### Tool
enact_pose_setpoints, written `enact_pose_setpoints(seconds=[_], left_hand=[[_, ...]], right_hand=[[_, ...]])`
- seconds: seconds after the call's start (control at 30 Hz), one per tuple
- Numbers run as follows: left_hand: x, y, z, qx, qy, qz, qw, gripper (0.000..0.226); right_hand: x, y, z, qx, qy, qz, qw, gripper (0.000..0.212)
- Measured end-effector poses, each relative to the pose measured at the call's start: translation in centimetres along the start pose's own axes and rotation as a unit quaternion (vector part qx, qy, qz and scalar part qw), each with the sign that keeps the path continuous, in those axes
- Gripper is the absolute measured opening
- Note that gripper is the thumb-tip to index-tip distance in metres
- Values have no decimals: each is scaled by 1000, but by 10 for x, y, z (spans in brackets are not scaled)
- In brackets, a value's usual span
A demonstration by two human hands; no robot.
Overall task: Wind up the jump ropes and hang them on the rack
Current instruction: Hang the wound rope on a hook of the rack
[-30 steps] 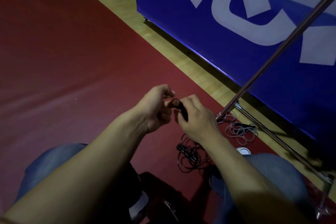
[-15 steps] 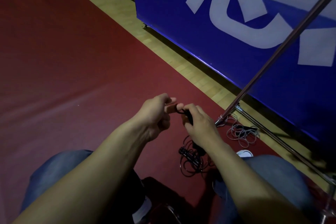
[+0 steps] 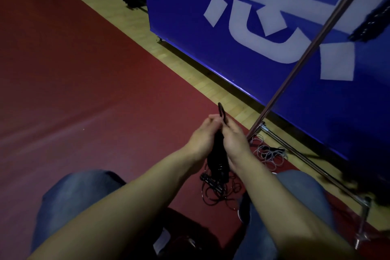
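Denim-clad knees (image 3: 69, 202) sit nearest, at about seven and five o'clock, with both forearms reaching forward between them. Just past the knees, at six o'clock from the hands, loose black cord (image 3: 217, 192) lies in tangled loops on the red floor (image 3: 84, 101). Above it the left hand (image 3: 200, 139) and right hand (image 3: 234, 143) are pressed close together, both curled round the black jump rope (image 3: 219, 148), whose handle end pokes up past the fingertips at twelve o'clock; the rest of the bundle hangs down between the wrists.

To wind this well, I would judge one hand should keep the gathered part pinched firm while the other draws the slack up from the floor in even turns, so the trailing loops do not knot.

At three o'clock from the hands a pale jump rope (image 3: 268, 154) lies coiled on the floor beside the foot of the rack (image 3: 312, 48), whose metal pole slants up to one o'clock. Beyond stands a blue banner (image 3: 190, 27) with white lettering; something dark hangs at the upper right, too blurred to name.
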State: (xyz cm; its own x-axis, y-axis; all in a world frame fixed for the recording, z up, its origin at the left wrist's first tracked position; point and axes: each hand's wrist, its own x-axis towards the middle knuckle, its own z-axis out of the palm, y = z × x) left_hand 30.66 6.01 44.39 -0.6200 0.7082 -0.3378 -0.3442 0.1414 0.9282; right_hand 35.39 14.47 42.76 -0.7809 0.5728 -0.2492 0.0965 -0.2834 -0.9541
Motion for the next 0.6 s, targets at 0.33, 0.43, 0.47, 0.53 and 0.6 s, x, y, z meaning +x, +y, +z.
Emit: enact_pose_setpoints(seconds=[0.33, 0.43, 0.47, 0.53, 0.6], left_hand=[[-26, 32, 29, -49, -91, 72, 992, 31], [-40, 51, 49, 5, -112, 138, 984, 33], [-44, 57, 56, 24, -112, 156, 981, 33], [-53, 68, 73, 45, -111, 188, 975, 31], [-60, 76, 92, 53, -116, 209, 970, 28]], right_hand=[[-44, -85, -51, -201, 25, -139, 969, 17], [-61, -113, -64, -236, 64, -179, 953, 20], [-69, -122, -69, -238, 74, -189, 950, 23], [-87, -140, -78, -210, 81, -193, 955, 25], [-105, -155, -92, -207, 85, -199, 954, 26]])
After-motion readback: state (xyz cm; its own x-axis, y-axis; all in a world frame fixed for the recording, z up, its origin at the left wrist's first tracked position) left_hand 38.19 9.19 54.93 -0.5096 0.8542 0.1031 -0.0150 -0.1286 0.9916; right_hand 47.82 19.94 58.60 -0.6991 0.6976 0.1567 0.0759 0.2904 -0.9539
